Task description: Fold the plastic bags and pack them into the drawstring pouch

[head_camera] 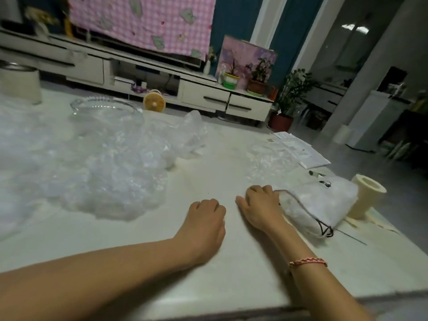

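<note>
A big heap of crumpled clear plastic bags (99,172) covers the left half of the white table (208,170). One flatter clear bag (271,158) lies right of centre. The white drawstring pouch (324,202), with a dark cord, lies on its side at the right and looks stuffed with plastic. My right hand (259,207) sits at the pouch's mouth, its fingers curled on the rim. My left hand (205,218) rests on the table just left of it, curled into a loose fist; nothing shows in it.
A cream cylinder (366,195) stands right behind the pouch. Papers (301,149) lie at the table's right edge. A glass dish (104,110) and a cream container (18,84) stand at the back left. The table's front edge runs just below my forearms.
</note>
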